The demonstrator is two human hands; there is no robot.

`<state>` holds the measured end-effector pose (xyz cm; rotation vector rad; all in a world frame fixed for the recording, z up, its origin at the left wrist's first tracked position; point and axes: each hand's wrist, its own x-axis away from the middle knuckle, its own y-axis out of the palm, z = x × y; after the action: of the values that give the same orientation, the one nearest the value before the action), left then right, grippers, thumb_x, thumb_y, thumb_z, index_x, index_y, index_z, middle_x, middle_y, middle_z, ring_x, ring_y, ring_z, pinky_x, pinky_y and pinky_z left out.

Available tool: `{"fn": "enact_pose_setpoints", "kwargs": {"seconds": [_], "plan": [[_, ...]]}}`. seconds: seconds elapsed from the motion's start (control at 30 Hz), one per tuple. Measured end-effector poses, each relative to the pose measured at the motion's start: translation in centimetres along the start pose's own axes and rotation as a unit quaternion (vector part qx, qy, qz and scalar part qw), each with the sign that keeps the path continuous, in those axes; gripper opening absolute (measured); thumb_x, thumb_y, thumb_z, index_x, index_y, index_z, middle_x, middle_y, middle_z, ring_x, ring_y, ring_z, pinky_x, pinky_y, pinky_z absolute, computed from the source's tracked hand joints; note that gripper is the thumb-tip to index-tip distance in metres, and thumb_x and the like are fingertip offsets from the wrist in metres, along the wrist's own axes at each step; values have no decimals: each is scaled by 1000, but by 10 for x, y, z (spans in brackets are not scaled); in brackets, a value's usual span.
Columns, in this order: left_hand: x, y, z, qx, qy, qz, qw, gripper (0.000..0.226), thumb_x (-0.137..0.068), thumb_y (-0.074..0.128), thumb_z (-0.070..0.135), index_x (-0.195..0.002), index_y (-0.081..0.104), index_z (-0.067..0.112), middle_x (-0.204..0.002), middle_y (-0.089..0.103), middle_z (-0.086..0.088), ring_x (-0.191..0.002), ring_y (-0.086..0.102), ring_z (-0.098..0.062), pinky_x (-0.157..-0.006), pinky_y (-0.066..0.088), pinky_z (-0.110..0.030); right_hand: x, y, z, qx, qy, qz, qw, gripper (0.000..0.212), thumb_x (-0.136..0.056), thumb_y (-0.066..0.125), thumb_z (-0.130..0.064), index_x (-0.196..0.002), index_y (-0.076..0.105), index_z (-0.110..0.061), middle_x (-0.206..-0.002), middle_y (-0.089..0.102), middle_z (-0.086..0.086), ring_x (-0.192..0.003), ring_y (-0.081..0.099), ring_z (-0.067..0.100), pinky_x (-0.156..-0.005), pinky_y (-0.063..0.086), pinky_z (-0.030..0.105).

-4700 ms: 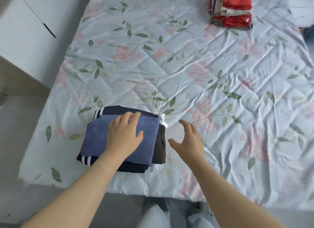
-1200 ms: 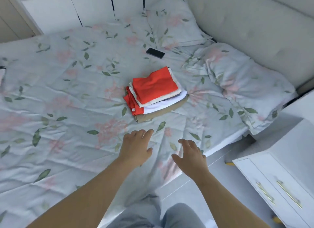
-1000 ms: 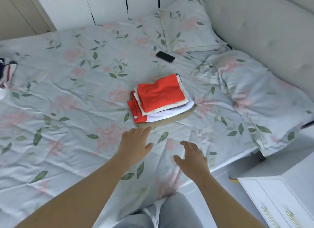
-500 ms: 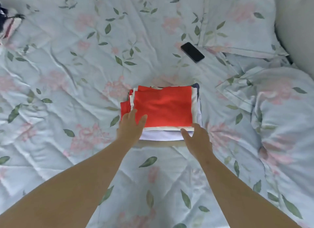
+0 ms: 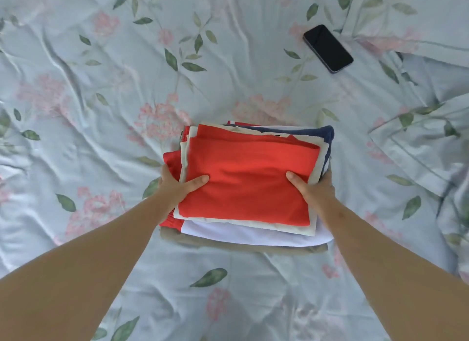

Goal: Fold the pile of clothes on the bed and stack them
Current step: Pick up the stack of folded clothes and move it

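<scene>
A stack of folded clothes [image 5: 248, 183] sits in the middle of the bed: a red piece on top, cream, white and navy layers under it, a tan one at the bottom. My left hand [image 5: 177, 185] grips the stack's left edge, thumb on the red top, fingers hidden beneath. My right hand [image 5: 313, 188] grips the right edge the same way, thumb on top. The dark blue stack seen earlier is out of view.
The floral bedsheet [image 5: 101, 112] is wrinkled all around the stack. A black phone [image 5: 328, 48] lies at the upper right. Pillows [image 5: 426, 142] lie along the right side.
My view has closed in on the red stack. Both hands went from hovering at its near edge to gripping its left and right sides.
</scene>
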<state>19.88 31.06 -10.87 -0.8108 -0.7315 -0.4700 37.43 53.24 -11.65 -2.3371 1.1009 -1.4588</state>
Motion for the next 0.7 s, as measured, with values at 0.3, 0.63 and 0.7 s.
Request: {"fn": "enact_pose_setpoints", "kwargs": {"seconds": [0.3, 0.63, 0.7], "plan": [[-25, -9, -7, 49, -2, -89, 995, 121, -41, 84, 65, -144, 31, 29, -135, 51, 0, -119, 53, -24, -101, 42, -36, -7, 3, 14, -148, -88, -57, 983, 131, -36, 72, -64, -149, 12, -31, -135, 45, -7, -115, 52, 17, -97, 41, 35], [-28, -15, -5, 86, 20, -211, 973, 114, -24, 88, 62, -128, 54, 29, -115, 68, 3, -106, 64, -19, -100, 46, -41, -8, 2, 19, -196, -85, -97, 972, 116, -39, 81, -64, -138, 34, -27, -123, 59, -7, -108, 60, 12, -92, 46, 33], [-25, -17, -8, 112, 19, -206, 972, 113, -24, 88, 62, -127, 54, 29, -113, 68, 2, -104, 65, -21, -98, 47, -42, -7, -1, 19, -198, -84, -109, 971, 115, -43, 84, -67, -140, 32, -36, -132, 55, -6, -115, 59, 17, -100, 45, 41]]}}
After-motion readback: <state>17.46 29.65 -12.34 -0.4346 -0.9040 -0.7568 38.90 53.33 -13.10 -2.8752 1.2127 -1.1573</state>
